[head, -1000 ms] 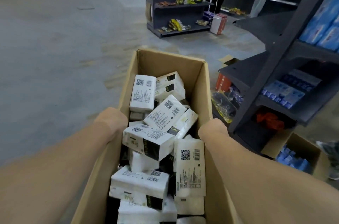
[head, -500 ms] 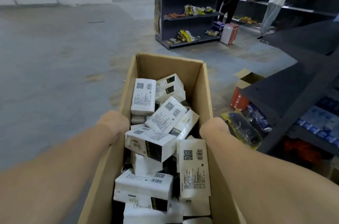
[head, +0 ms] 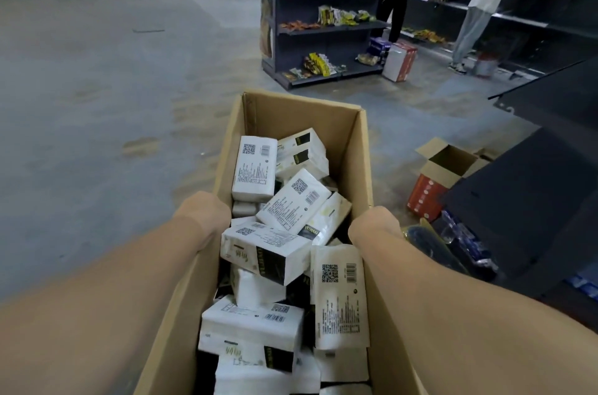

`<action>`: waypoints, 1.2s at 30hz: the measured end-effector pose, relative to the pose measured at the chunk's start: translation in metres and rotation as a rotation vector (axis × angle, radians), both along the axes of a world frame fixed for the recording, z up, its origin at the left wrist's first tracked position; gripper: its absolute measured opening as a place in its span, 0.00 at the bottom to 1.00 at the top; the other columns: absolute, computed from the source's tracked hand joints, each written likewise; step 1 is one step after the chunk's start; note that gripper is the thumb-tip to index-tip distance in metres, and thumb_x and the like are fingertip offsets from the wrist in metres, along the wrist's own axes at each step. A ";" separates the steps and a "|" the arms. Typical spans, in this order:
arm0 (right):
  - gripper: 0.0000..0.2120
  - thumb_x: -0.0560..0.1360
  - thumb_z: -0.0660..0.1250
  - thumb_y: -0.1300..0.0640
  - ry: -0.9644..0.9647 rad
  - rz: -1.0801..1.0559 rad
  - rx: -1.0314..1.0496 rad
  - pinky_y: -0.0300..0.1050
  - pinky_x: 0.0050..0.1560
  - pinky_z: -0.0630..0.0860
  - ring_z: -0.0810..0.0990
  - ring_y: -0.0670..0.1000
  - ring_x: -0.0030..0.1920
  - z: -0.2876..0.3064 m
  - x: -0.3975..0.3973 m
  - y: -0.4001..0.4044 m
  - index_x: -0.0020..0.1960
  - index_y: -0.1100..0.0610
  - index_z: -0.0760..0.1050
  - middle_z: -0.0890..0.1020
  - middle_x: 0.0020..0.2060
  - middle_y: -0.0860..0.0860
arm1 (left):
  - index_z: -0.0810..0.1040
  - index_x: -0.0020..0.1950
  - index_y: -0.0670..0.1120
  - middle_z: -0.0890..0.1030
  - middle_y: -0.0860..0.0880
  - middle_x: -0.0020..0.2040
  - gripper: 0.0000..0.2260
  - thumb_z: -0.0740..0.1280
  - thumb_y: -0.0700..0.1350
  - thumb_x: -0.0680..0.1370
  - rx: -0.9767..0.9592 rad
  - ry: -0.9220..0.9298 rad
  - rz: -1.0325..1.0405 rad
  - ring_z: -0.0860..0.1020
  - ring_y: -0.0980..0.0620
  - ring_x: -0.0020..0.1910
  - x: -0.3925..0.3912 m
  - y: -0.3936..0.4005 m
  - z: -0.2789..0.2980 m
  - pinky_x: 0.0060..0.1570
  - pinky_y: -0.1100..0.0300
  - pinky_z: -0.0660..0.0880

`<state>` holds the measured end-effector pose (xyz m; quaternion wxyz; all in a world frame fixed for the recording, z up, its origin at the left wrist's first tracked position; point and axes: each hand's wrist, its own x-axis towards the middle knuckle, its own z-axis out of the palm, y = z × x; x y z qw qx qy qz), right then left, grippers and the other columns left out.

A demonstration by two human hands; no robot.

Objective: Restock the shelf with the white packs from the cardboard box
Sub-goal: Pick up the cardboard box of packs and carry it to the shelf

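I carry the open brown cardboard box (head: 301,116), full of white packs (head: 293,203), my left hand (head: 202,216) and right hand (head: 375,226) pressing its sides; fingers hidden, so the grip I cannot tell. I should keep it level near the dark metal shelf (head: 530,200).

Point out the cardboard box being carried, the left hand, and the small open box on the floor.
cardboard box (head: 304,114), head view, far inner wall.
left hand (head: 202,213), head view, back of the hand at the box's side.
small open box (head: 427,194), head view, red side panel.
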<state>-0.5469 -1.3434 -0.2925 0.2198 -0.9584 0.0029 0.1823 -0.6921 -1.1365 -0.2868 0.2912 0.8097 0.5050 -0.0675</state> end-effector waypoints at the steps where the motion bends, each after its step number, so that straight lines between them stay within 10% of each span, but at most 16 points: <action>1: 0.15 0.78 0.64 0.59 -0.021 -0.015 0.011 0.46 0.45 0.70 0.78 0.56 0.55 -0.008 0.013 0.013 0.63 0.61 0.72 0.77 0.51 0.56 | 0.80 0.58 0.37 0.80 0.41 0.59 0.15 0.56 0.33 0.78 0.031 0.046 -0.028 0.78 0.43 0.59 0.015 0.015 -0.003 0.45 0.58 0.71; 6: 0.16 0.78 0.64 0.56 -0.039 -0.110 0.039 0.48 0.53 0.74 0.78 0.57 0.61 -0.019 0.070 0.082 0.64 0.61 0.73 0.79 0.59 0.57 | 0.80 0.59 0.38 0.81 0.42 0.59 0.16 0.57 0.35 0.77 0.168 0.245 -0.319 0.79 0.44 0.57 0.083 0.086 -0.003 0.48 0.60 0.73; 14: 0.17 0.77 0.65 0.60 -0.001 -0.267 0.033 0.48 0.54 0.74 0.77 0.57 0.63 -0.008 0.159 0.163 0.65 0.61 0.72 0.78 0.61 0.56 | 0.79 0.51 0.35 0.76 0.41 0.47 0.09 0.60 0.35 0.77 0.175 0.036 -0.282 0.76 0.42 0.46 0.204 0.177 0.021 0.48 0.55 0.75; 36: 0.20 0.77 0.67 0.60 -0.023 -0.526 0.042 0.52 0.60 0.74 0.75 0.59 0.64 -0.010 0.503 0.131 0.68 0.62 0.69 0.76 0.62 0.58 | 0.77 0.63 0.35 0.78 0.38 0.63 0.15 0.58 0.36 0.79 0.079 0.029 -0.529 0.77 0.40 0.61 0.608 0.161 0.013 0.52 0.57 0.73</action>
